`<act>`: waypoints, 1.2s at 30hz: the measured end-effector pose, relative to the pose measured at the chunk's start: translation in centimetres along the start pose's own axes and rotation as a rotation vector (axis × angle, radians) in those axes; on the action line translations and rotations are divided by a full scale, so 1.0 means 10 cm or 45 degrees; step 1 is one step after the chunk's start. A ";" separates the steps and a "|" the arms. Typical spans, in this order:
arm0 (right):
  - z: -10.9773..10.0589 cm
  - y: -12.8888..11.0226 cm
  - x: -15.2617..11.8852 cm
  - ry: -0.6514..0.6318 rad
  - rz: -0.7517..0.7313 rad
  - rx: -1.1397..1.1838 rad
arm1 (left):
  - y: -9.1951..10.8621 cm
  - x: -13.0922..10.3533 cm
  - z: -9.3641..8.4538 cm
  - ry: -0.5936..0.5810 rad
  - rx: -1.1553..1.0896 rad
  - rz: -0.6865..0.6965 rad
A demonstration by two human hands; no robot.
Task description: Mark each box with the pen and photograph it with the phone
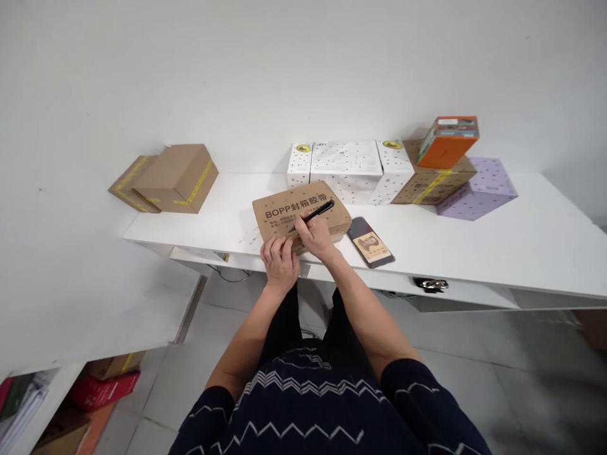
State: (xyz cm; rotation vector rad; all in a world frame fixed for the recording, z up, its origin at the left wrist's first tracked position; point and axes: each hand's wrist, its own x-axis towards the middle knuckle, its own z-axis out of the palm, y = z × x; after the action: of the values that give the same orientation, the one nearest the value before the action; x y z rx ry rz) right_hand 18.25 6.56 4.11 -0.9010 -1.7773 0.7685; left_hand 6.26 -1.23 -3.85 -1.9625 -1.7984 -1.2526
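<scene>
A brown cardboard box [303,196] printed with "BOPP" and Chinese characters lies on the white table, close to its front edge. The fingers of my left hand [281,260] are curled over the box's near left edge and hold it. In my right hand [315,235] is a black pen [320,210], slanted, with its tip down at the top face of the box near the left fingers. Whether the tip touches the cardboard I cannot tell. Just right of the box lies a phone [370,243] with its screen lit.
Two taped cardboard boxes [173,177] stand at the table's left. Along the wall are white spotted boxes [346,158], a taped carton [429,183] with an orange box [448,148] on it, and a purple box [481,186]. A shiny metal object [432,285] sits in the shelf below the tabletop [521,246].
</scene>
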 end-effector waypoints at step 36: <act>-0.83 0.72 -0.83 0.072 0.936 -0.609 | -0.09 0.11 0.00 0.070 -0.028 0.007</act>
State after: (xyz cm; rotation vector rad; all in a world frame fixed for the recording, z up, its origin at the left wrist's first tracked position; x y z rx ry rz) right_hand 29.85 4.26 -2.91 -1.9361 -1.5943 0.7541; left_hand 5.30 -0.25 -3.49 -1.9236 -1.7595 -1.3171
